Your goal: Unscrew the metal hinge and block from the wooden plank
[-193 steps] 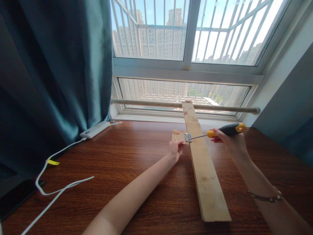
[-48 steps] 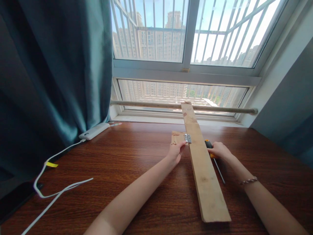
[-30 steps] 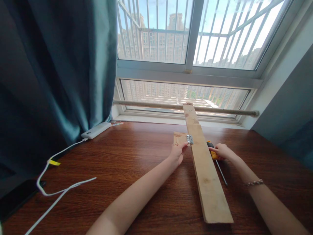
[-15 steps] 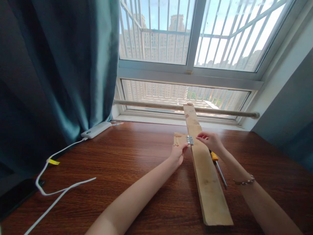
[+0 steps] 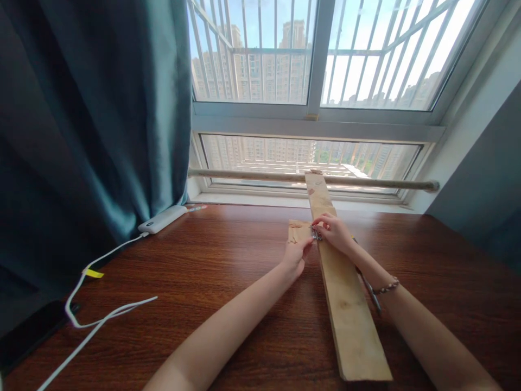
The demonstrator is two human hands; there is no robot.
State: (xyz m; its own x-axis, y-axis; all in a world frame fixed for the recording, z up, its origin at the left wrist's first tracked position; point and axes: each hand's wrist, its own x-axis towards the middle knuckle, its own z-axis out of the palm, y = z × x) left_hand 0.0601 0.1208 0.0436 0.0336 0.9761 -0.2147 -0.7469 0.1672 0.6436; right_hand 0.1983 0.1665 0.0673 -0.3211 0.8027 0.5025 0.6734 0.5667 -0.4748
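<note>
- In the head view, the left hand (image 5: 296,254) pinched the near edge of a small wooden block (image 5: 298,231), its thumb close to a metal hinge (image 5: 317,237), apparently to keep the block pressed against the long board (image 5: 345,304).
- The hinge spanned the seam between block and board, which would be why both pieces lay flat and edge to edge on the table (image 5: 228,239).
- The right hand (image 5: 336,233) reached across the board, fingertips gathered narrowly over the hinge. They covered part of it, so I could not tell whether that grip had closed on a small part or was only touching metal.
- A screwdriver (image 5: 375,300) lay on the table along the board's right side, probably parked there to free the fingers while staying within reach; the right forearm and wrist hid most of it.
- The board's far end crossed in front of the rail (image 5: 252,175); whether it rested on it was unclear.
- Against the earliest frame, the right hand had given up the screwdriver, whose tip was then at the hinge.
- Against the latest earlier frame, that hand had shifted left, from just beside the hinge to over it. The left hand, block and board kept the same arrangement.
</note>
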